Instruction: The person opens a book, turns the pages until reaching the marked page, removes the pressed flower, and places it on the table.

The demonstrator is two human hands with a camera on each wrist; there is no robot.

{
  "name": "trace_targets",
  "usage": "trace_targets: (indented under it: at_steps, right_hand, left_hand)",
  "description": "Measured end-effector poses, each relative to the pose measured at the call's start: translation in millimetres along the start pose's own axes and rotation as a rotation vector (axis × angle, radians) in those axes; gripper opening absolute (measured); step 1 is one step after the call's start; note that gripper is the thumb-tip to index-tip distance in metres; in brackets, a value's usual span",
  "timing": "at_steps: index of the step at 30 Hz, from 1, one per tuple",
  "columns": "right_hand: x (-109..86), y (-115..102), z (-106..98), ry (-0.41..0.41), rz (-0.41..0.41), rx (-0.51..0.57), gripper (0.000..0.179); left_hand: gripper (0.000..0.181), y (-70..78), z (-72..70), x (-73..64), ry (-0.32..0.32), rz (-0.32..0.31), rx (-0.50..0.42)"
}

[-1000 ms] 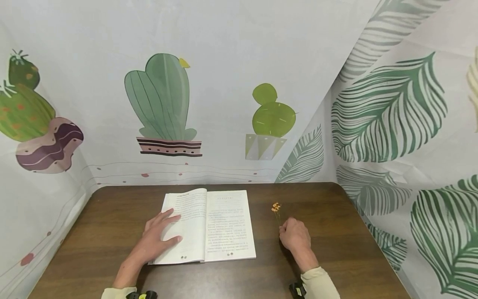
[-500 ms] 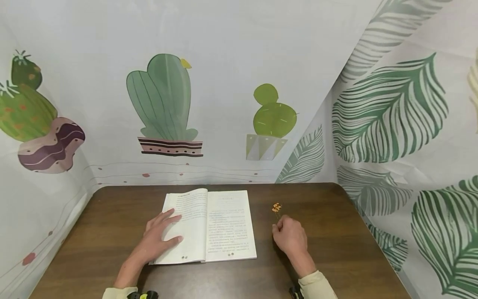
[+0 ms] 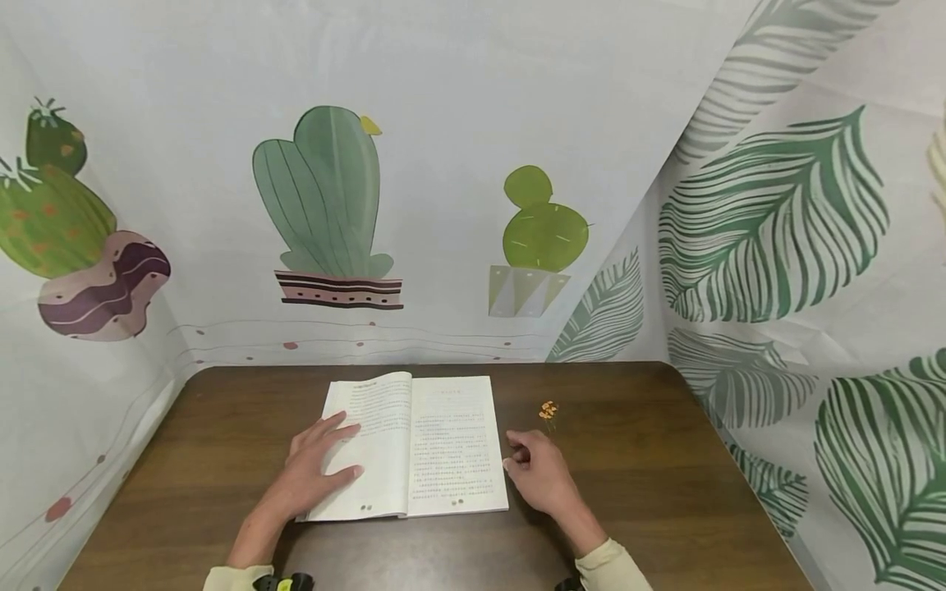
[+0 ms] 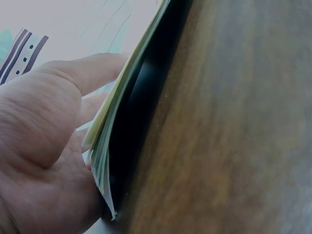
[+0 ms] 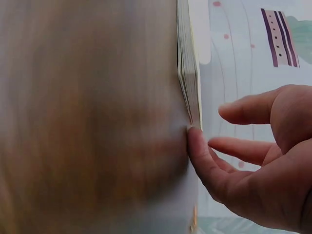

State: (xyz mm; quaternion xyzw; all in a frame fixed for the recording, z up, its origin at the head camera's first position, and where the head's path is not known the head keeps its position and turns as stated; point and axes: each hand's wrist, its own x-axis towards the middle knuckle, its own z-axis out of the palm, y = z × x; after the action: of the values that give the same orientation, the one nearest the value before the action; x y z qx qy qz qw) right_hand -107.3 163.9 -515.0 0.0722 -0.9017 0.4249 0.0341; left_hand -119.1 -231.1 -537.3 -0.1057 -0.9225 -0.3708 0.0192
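Observation:
An open book with printed pages lies on the brown table. My left hand rests on its left page with the fingers spread. In the left wrist view, the thumb reaches over the page edges. My right hand is at the book's right edge, its fingers loosely bent and holding nothing. In the right wrist view, the thumb stands apart from the fingers, and one fingertip is right at the corner of the book. A small sprig of orange flowers lies on the table just beyond the right hand.
Behind the table's far edge hangs a pale wall cloth printed with potted cacti. Another cloth with large green leaves covers the right side. Black bands sit on both wrists, by the cream sleeves.
My right hand has let go of the flower sprig and moved left to the book's right edge, its fingers loosening. The left hand has stayed on the left page.

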Motion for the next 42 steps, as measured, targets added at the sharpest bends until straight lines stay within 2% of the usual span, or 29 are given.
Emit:
trace_targets:
  at_steps: [5,14,20,23,30,33,36,38,42]
  right_hand:
    - [-0.2,-2,4,-0.012,-0.022,0.006,0.045]
    - [0.0,-7,13,-0.044,-0.060,0.011,0.045]
    - [-0.7,-8,15,-0.023,-0.051,0.016,0.048]
    - [-0.2,-6,15,-0.024,-0.041,0.024,0.047]
    - [-0.5,-6,15,-0.025,-0.035,0.039,0.046]
    - [-1.0,-6,14,-0.022,-0.031,0.060,0.047]
    - [-1.2,-5,14,-0.020,-0.025,0.065,0.047]
    - [-1.1,-5,14,-0.019,-0.025,0.061,0.047]
    - [-0.3,-3,15,-0.016,-0.037,0.048,0.045]
  left_hand:
    - [0.063,1.3,-0.2,0.2,-0.002,-0.003,0.005]
    - [0.064,1.2,-0.1,-0.5,-0.004,-0.012,0.012]
    - [0.063,0.6,-0.2,-1.9,0.014,-0.008,-0.005]
    - [0.070,0.9,-0.9,-1.9,0.036,-0.024,-0.022]
    - [0.117,3.3,-3.2,-0.8,0.032,-0.169,-0.071]
    - [0.124,2.5,-4.6,1.5,0.030,-0.223,-0.083]
    - [0.120,2.0,-7.4,4.3,0.029,-0.293,-0.131]
    - [0.112,1.5,-9.4,5.5,0.029,-0.348,-0.196]
    - [0.091,0.3,-13.2,6.0,0.073,-0.429,-0.431]
